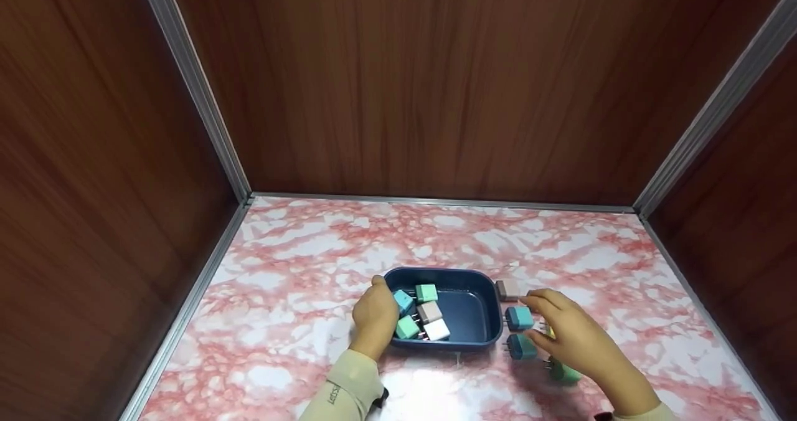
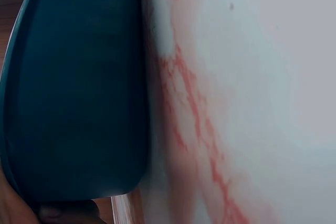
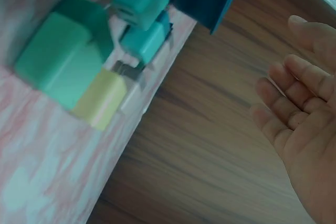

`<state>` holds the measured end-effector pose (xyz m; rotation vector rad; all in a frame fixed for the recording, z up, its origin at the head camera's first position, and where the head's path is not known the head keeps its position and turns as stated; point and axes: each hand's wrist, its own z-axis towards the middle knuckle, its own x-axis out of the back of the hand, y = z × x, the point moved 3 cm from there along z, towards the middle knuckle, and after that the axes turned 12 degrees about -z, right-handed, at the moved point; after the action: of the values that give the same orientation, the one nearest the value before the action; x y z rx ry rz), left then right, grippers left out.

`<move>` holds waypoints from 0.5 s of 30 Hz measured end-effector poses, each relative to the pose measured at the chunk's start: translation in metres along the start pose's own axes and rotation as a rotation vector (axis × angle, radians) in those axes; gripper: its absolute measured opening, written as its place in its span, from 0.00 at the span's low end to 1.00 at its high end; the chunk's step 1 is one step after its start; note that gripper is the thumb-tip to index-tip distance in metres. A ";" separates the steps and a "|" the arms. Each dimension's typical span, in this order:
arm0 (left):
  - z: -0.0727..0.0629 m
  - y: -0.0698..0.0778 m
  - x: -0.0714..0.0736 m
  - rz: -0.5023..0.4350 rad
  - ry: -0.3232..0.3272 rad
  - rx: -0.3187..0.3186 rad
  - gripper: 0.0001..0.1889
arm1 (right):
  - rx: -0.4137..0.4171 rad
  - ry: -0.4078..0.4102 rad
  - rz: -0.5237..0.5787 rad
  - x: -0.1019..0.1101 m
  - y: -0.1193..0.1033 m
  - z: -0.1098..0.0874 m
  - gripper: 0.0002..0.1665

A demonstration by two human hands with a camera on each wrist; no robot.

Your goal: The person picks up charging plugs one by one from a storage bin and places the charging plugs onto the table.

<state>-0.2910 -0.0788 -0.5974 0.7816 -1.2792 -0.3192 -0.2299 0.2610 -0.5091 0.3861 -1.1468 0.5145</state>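
A dark blue plastic box (image 1: 468, 316) sits on the table, its left end gripped by my left hand (image 1: 375, 315). Inside lie several plug chargers: a blue one (image 1: 403, 301), two green (image 1: 426, 293), a beige one (image 1: 429, 312) and a white one (image 1: 436, 330). My right hand (image 1: 576, 334) hovers right of the box with fingers and thumb apart, holding nothing. Near its fingertips are a blue charger (image 1: 520, 317) and a teal one (image 1: 522, 346). A beige charger (image 1: 508, 290) stands by the box's right wall. Below the palm sit a green charger (image 3: 63, 56) and a yellow one (image 3: 102, 98).
The table (image 1: 299, 265) has a red and white marbled top. Brown wood-grain panels (image 1: 436, 97) with metal edge strips (image 1: 199, 91) enclose it at the back and both sides.
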 end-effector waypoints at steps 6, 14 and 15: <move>0.000 0.000 0.000 0.005 0.006 -0.001 0.14 | 0.011 0.014 0.007 0.001 -0.010 0.015 0.34; 0.000 0.001 0.000 0.004 0.009 -0.007 0.15 | 0.012 0.001 0.028 0.001 -0.025 0.038 0.33; 0.000 0.001 0.000 0.006 0.011 -0.007 0.14 | 0.015 -0.001 0.030 0.002 -0.026 0.040 0.33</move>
<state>-0.2907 -0.0782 -0.5964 0.7725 -1.2689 -0.3140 -0.2447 0.2179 -0.4936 0.3824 -1.1516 0.5494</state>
